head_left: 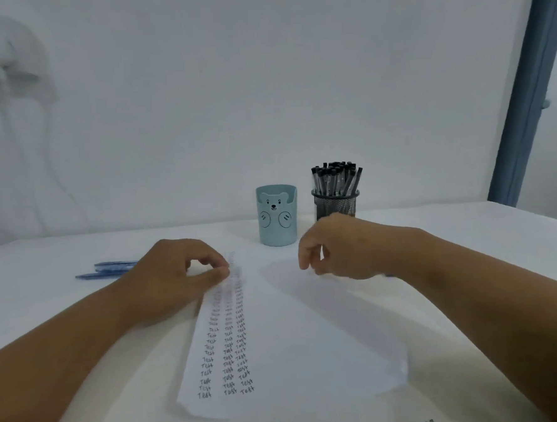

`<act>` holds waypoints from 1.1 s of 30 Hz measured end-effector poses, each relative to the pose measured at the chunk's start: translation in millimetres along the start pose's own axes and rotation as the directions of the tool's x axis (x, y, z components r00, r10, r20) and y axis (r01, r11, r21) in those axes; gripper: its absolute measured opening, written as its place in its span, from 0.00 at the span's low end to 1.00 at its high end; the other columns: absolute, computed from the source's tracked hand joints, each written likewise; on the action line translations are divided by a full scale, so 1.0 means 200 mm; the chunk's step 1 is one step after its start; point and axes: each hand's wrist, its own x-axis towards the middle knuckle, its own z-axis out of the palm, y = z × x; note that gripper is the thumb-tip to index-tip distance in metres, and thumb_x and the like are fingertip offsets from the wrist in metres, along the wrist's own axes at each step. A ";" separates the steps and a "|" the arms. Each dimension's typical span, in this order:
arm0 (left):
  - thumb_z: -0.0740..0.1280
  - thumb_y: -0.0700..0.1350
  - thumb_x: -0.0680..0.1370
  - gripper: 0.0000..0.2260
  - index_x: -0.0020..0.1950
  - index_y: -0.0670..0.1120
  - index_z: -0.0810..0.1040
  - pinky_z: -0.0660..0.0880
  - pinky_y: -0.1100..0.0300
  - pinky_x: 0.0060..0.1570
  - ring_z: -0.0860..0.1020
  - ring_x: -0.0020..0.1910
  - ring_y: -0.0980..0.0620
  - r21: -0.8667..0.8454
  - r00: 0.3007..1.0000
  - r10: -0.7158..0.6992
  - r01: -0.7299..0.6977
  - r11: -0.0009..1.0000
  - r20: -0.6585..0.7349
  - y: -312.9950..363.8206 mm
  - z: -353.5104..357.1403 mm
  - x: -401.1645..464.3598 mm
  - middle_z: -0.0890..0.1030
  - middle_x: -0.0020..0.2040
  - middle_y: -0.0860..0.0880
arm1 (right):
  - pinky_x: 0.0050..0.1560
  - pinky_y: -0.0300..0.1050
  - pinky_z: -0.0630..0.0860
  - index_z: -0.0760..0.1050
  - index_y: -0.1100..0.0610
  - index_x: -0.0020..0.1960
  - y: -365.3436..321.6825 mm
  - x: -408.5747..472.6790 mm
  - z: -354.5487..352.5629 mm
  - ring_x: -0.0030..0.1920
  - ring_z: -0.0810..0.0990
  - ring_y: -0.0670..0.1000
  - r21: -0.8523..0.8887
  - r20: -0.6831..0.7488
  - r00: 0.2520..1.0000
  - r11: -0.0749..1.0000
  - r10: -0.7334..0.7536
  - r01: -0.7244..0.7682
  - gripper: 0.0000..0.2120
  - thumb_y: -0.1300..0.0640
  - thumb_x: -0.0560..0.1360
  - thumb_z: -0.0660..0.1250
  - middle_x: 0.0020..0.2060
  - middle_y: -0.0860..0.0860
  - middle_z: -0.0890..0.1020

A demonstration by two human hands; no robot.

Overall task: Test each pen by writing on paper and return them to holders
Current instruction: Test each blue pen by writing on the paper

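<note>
Left-hand fingers (220,269) are curled with thumb and forefinger tips meeting at the top of the paper (288,334), seemingly pinning the sheet, and no pen shows between them. The left hand (173,276) rests on the counter (468,238) at about 9 o'clock of the sheet's head. The right hand (335,249) hovers with fingers loosely hooked downward, holding nothing visible. A sliver of blue peeks out under its wrist, too hidden to name. Now the key line: the blue pens (111,269) lie flat at 9 o'clock just beyond the left hand, long axes running left-right, so the left hand is clearly nearer. They're slim, blue-barrelled, at least two side by side. At 12 o'clock of the right hand stands the mesh holder (335,204), crammed with upright black-capped pens; the bear cup (277,214) sits beside it at 11 o'clock, contents unseen. The sheet carries three columns of "Test".
</note>
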 end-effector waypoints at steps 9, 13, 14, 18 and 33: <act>0.74 0.42 0.75 0.11 0.46 0.61 0.83 0.68 0.73 0.50 0.77 0.52 0.62 0.201 0.987 -0.160 0.163 0.966 -0.029 -0.30 -0.20 0.02 0.82 0.49 0.61 | 0.57 0.48 0.78 0.81 0.49 0.49 -0.26 0.39 0.14 0.49 0.79 0.46 -0.022 0.049 0.984 0.984 -0.173 0.174 0.05 0.49 0.79 0.67 0.47 0.42 0.82; 0.75 0.43 0.73 0.11 0.45 0.60 0.84 0.72 0.68 0.51 0.79 0.51 0.60 0.231 0.974 -0.227 0.225 0.947 -0.021 -0.35 -0.24 0.00 0.82 0.50 0.60 | 0.49 0.47 0.78 0.75 0.49 0.44 -0.24 0.43 0.25 0.44 0.77 0.47 0.017 -0.035 0.977 0.977 -0.211 0.212 0.13 0.40 0.77 0.67 0.41 0.45 0.79; 0.76 0.43 0.73 0.10 0.44 0.60 0.84 0.71 0.69 0.50 0.79 0.51 0.60 0.225 0.974 -0.224 0.224 0.948 -0.026 -0.36 -0.24 0.00 0.82 0.49 0.60 | 0.46 0.47 0.77 0.74 0.50 0.43 -0.22 0.43 0.29 0.42 0.77 0.47 0.072 -0.093 0.969 0.969 -0.228 0.235 0.14 0.40 0.77 0.68 0.40 0.46 0.79; 0.72 0.48 0.77 0.06 0.42 0.58 0.81 0.71 0.58 0.55 0.76 0.52 0.57 0.267 0.979 -0.197 0.203 0.942 -0.047 -0.37 -0.23 0.03 0.81 0.48 0.60 | 0.43 0.44 0.74 0.74 0.50 0.42 -0.17 0.44 0.34 0.40 0.75 0.47 0.153 -0.166 0.954 0.949 -0.252 0.277 0.14 0.41 0.77 0.68 0.38 0.47 0.78; 0.54 0.57 0.83 0.18 0.40 0.47 0.67 0.68 0.57 0.38 0.63 0.29 0.50 -0.961 0.760 -0.589 -0.246 0.127 -0.273 -0.12 -0.34 0.05 0.63 0.32 0.49 | 0.44 0.44 0.75 0.75 0.50 0.43 -0.16 0.44 0.35 0.41 0.76 0.47 0.193 -0.177 0.955 0.943 -0.238 0.271 0.13 0.42 0.77 0.68 0.40 0.47 0.79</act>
